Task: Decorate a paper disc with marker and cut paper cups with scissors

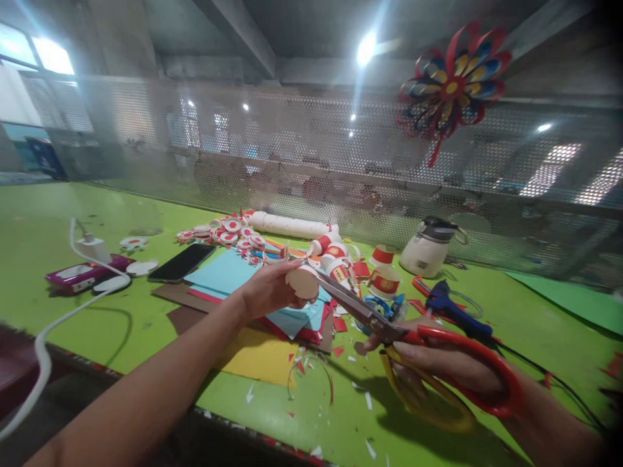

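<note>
Pinched in my left hand (267,288) is a round white paper piece (302,283), which looks like the bottom of a paper cup. My right hand (438,370) grips a large pair of scissors (363,308) with one red and one yellow handle. The blade tips reach the edge of the paper piece; I cannot tell whether they are cutting into it. Below my left hand lie light blue paper sheets (219,272) on darker sheets, with a yellow sheet (263,357) nearer me. Cut red-and-white paper cups (335,256) sit just behind the blades.
Paper scraps (368,401) litter the green table (160,344). Behind are many cut cup bottoms (232,226) and a white roll (292,224). A phone (182,263) and white cable (43,350) lie left; a glue gun (455,308) and white jug (426,250) stand right.
</note>
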Available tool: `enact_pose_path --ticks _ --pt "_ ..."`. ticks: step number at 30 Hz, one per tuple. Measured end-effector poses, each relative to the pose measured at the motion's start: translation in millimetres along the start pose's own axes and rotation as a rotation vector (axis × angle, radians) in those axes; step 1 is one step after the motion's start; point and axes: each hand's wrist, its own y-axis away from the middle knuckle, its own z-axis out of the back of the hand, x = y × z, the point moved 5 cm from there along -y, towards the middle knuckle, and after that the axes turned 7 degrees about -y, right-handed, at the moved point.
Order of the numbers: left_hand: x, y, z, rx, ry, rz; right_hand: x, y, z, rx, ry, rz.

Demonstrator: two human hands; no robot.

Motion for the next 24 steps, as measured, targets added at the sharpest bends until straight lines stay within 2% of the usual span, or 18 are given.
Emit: enact_pose_path --ticks 4,14,18,22,24 --pt "3 0 1.5 0.003 -0.005 0.019 -11 0 -6 0.121 -0.153 -0.158" --pt "1 1 -5.8 0.059 -0.049 -0.002 -18 3 -10 0.165 -0.279 -0.212" --pt "-1 1 -8.6 0.079 -0.061 -0.019 -17 5 -24 0.193 -0.430 -0.188" --pt "-1 1 -9.2 0.090 -0.065 -0.043 -15 10 -31 -0.047 -0.558 -0.237" --pt "-2 1 -9.7 0.092 -0.072 -0.051 -14 10 -32 -0.038 -0.563 -0.238"
